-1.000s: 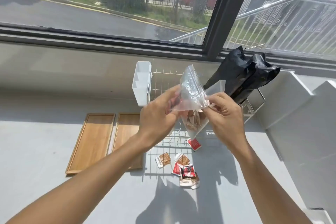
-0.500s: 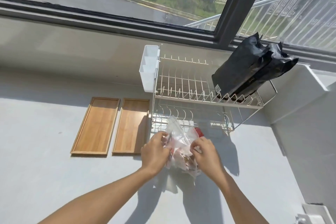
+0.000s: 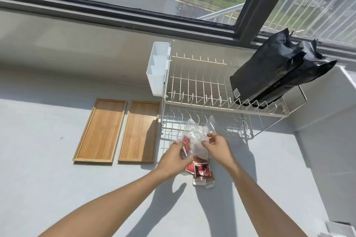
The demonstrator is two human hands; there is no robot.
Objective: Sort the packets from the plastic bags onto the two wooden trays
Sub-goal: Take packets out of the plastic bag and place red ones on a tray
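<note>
both hands (image 3: 194, 150) have lowered the plastic bag (image 3: 194, 138) onto packets (image 3: 201, 172).

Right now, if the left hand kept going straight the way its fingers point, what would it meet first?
The left hand points up and right into the clear plastic bag it already pinches. Beyond that lies the dish rack's lower tier, though depth is hard to judge.
</note>
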